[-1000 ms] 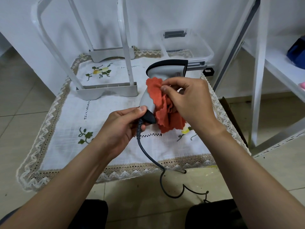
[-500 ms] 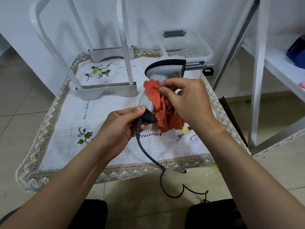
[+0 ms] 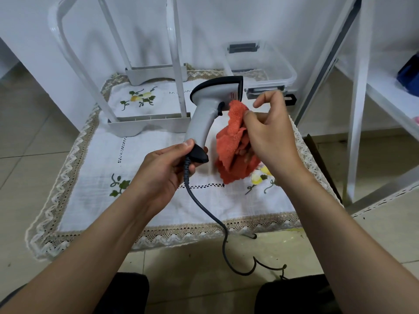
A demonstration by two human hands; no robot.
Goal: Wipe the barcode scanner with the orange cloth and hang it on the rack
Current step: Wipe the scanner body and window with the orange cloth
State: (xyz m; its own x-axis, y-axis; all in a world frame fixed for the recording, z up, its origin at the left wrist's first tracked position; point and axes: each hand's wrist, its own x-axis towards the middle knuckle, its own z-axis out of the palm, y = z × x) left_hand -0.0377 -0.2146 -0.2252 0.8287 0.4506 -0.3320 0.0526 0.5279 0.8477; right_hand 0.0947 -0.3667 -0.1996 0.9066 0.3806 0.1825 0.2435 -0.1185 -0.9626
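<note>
left hand clamps the base of the grey plastic pistol-shaped barcode scanner; right hand pinches the crumpled orange cloth. press cloth under the head, wipe firmly.

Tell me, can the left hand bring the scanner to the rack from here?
Probably yes. The left hand grips the scanner by the handle base, and the rack stands just behind it with nothing between. The cloth is off to the right.
</note>
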